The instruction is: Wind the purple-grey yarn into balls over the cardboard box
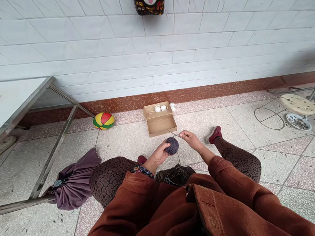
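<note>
Gripping the ball (172, 146), the left hand (160, 154) curls round its side; the right hand (190, 139) pinches something thin (174, 134). Probably light and soft, the ball suits cupping underneath.

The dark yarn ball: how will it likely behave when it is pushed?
The yarn ball looks round, so it may roll. Its wound strands suggest some softness. The left hand alone supports it, so probably it is light.
</note>
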Demonstrator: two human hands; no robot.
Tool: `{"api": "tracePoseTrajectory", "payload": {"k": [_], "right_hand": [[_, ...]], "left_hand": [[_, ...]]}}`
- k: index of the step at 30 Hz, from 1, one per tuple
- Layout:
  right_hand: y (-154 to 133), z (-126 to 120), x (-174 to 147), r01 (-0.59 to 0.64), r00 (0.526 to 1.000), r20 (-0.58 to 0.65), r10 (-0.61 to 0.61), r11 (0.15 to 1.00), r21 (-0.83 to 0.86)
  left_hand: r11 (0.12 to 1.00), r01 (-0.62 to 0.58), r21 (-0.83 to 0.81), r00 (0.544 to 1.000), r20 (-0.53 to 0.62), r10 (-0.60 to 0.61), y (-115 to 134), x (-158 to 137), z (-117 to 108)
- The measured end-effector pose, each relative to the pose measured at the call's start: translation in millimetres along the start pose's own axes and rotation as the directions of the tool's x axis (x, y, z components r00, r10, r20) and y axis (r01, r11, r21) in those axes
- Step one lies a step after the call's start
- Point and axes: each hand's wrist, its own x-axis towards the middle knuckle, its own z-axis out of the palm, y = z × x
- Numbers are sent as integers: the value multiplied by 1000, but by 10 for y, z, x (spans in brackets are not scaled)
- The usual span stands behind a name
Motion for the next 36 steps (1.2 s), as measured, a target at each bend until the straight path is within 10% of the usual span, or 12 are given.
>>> {"api": "tracePoseTrajectory", "payload": {"k": [6, 24, 33, 36], "right_hand": [[-66, -33, 127, 23, 997, -72, -24, 1000, -17], [58, 341, -422, 153, 976, 209, -68, 892, -424], [-497, 216, -395, 331, 930, 241, -279, 919, -214], [-638, 141, -269, 388, 912, 237, -334, 889, -242]], "left_hand": [[992, 7, 123, 983, 180, -29, -32, -44, 42], [988, -112, -104, 990, -100, 102, 118, 63, 6], [748, -249, 614, 786, -323, 527, 112, 119, -128], [668, -253, 700, 798, -240, 553, 90, 109, -94]]}}
